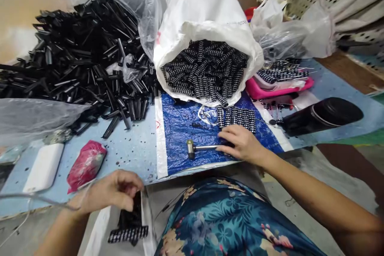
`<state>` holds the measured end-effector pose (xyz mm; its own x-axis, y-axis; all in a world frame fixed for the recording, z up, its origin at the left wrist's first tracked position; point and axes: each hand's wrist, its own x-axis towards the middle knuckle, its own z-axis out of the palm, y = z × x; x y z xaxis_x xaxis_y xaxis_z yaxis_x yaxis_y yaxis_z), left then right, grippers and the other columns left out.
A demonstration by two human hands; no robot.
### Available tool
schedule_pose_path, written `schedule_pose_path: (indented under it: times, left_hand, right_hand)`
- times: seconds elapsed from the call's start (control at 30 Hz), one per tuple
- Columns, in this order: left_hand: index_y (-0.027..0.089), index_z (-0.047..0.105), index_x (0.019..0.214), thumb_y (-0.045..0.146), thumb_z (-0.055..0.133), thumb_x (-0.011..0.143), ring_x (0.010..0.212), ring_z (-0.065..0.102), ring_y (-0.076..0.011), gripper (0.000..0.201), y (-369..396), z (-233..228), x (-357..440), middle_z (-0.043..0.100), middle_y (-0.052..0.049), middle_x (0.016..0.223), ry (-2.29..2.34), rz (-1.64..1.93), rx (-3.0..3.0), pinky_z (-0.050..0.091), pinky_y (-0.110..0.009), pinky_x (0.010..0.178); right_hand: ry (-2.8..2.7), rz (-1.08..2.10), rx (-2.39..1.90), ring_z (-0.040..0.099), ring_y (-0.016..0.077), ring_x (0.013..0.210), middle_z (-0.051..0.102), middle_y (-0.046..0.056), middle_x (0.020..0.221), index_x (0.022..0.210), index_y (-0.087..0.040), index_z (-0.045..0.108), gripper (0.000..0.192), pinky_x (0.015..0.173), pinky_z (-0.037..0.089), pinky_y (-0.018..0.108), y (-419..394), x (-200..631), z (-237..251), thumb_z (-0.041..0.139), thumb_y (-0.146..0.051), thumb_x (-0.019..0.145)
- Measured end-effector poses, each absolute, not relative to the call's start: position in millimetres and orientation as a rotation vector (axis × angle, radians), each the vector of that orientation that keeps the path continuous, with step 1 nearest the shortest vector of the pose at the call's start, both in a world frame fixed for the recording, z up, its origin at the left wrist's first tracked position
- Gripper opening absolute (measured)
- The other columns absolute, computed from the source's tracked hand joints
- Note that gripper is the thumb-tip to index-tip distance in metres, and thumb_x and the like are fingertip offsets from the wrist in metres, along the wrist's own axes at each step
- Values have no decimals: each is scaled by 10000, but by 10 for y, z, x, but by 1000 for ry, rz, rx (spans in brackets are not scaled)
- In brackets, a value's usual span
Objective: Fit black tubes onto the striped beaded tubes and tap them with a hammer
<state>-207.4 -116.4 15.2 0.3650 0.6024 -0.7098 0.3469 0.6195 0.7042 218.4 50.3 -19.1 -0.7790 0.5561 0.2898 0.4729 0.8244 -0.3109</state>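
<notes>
Light-blue speckled tabletop (132,148), cluttered; taking the blue woven plastic sheet (180,128) near its front edge as my reference. On the sheet's near part lies a small metal-headed hammer (198,149); my right hand (241,144) rests over its handle end, fingers curled down on it, though I can't tell if the grip is fully clamped. Just beyond that hand, a short row of black clips studded with white beads (237,117) lies side by side on the sheet. At the sheet's far edge a white woven sack (204,20) lies open, full of the same beaded clips. Left of the sheet, a big heap of plain black plastic clips (81,56) spills from clear plastic bags. Right of it, a pink tray (279,88) and a black cylindrical flask (321,115) on its side. Below the sheet's left corner, past the table edge, my left hand (111,192) pinches closed on a bundle of black clips (130,220) held over my lap. A red crumpled pouch (86,164) and white flat device (44,167) sit further left.
</notes>
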Motion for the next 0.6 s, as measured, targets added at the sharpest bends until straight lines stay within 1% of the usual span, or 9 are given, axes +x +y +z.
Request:
schedule_pose_path:
  times: [0.03,0.1,0.17,0.2,0.27,0.3,0.43,0.5,0.6]
  left_hand:
    - [189,749,865,486,830,582,599,499,-146,418,-1150,123,-2096,627,-53,695,1314,384,902,363,-254,555]
    - [166,699,872,527,781,642,593,501,-135,436,-995,50,-2071,636,-70,743,1556,809,800,389,-254,552]
    - [155,606,878,530,716,709,600,505,-120,426,-702,-29,-2055,629,-66,795,1842,1145,686,382,-233,536]
    - [155,561,898,521,666,749,641,537,-130,409,-528,-68,-2082,633,-72,847,1982,1228,652,387,-227,539]
    - [151,520,970,468,469,878,698,568,-143,334,-188,-138,-2218,634,-82,914,2338,1108,751,415,-243,581]
    - [145,528,961,431,447,894,720,567,-153,305,-41,-166,-2315,632,-85,899,2438,1039,776,414,-256,611]
    - [137,571,718,431,609,815,714,478,-154,311,296,-261,-2626,533,-39,686,2599,771,886,343,-281,691]
    - [140,595,692,453,648,783,692,436,-138,330,337,-311,-2661,505,-17,654,2578,680,972,306,-279,684]
    - [158,634,711,398,614,795,690,435,-139,255,304,-372,-2642,525,-9,672,2573,633,1051,276,-281,664]
  right_hand:
    - [-2627,312,-807,581,271,1082,617,130,1177,1249,-167,604,455,937,504,450,618,2179,-166,640,-491,932]
    - [-2679,289,-902,471,329,1279,492,171,1398,1428,-149,464,740,1059,433,510,872,2155,-117,719,-539,853]
    - [-2833,270,-981,362,375,1374,354,208,1509,1511,-106,344,984,1104,387,538,1116,2128,-99,804,-539,757]
    - [-2913,264,-997,334,390,1390,329,215,1524,1515,-93,335,1037,1111,376,546,1221,2117,-110,832,-533,718]
    - [-3017,255,-988,323,405,1394,372,202,1503,1481,-102,403,1000,1121,356,563,1381,2100,-172,843,-521,686]
    - [-3039,244,-974,323,412,1392,407,188,1483,1456,-119,446,952,1121,345,581,1435,2093,-215,834,-521,685]
    - [-2992,213,-939,358,435,1363,474,180,1423,1411,-144,507,882,1088,359,628,1478,2081,-317,819,-516,675]
    - [-2934,236,-878,374,427,1356,467,185,1424,1435,-146,478,884,1096,365,619,1392,2079,-267,813,-496,695]
    - [-2794,347,-792,384,382,1369,378,179,1496,1501,-147,382,883,1126,388,542,1153,2044,-137,769,-476,779]
